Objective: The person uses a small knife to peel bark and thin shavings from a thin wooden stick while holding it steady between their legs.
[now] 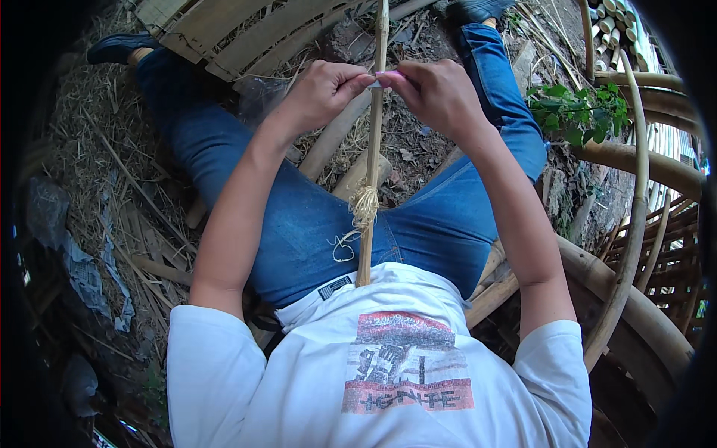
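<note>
A long, thin wooden stick runs from the top edge down between my legs, its lower end resting against my waist. High on it, my left hand and my right hand meet with thumbs and fingers pinched. Between the fingertips shows a small pink and white strip, which lies across the stick; its exact kind is too small to tell. Lower down, a tangle of pale yellow twine is wound around the stick, and a loose curl of it hangs over my jeans.
A slatted wooden panel lies beyond my left leg. Curved bamboo poles stand to the right, near a leafy green plant. Cut bamboo pieces are stacked far right. Straw and crumpled plastic litter the ground at left.
</note>
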A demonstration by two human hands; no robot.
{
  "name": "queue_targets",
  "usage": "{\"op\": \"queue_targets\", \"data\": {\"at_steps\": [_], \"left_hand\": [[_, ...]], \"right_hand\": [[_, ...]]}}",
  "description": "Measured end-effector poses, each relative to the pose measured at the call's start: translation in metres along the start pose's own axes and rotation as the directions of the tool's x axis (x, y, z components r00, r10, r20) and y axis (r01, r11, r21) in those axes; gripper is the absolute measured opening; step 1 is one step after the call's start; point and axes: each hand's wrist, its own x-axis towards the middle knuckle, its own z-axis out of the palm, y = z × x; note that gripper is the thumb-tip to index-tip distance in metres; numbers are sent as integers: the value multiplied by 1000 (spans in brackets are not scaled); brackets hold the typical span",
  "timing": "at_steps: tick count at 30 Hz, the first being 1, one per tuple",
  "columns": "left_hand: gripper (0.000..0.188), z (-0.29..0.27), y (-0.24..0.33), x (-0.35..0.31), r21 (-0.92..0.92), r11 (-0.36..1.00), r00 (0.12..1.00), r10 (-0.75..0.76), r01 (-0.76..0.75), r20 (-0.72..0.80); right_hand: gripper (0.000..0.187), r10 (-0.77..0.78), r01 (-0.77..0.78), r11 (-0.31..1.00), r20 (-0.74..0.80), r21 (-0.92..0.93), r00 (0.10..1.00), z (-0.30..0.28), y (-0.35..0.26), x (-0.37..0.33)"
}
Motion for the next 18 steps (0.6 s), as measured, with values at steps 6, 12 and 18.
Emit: {"op": "queue_targets", "data": {"at_steps": [6, 12, 18], "left_hand": [[27, 3, 7, -11, 11, 1000, 1000, 17, -17, 2], [25, 10, 16, -32, -23, 1000, 1000, -6, 6, 23], [26, 21, 11, -42, -65, 995, 996, 72, -75, -45]], "right_hand": [[42, 25, -25, 1000, -32, 9, 999, 4, -8, -14], [43, 39, -39, 999, 19, 29, 999, 1, -24, -30], [42, 36, -34, 999, 48, -31, 998, -2, -32, -37]]}}
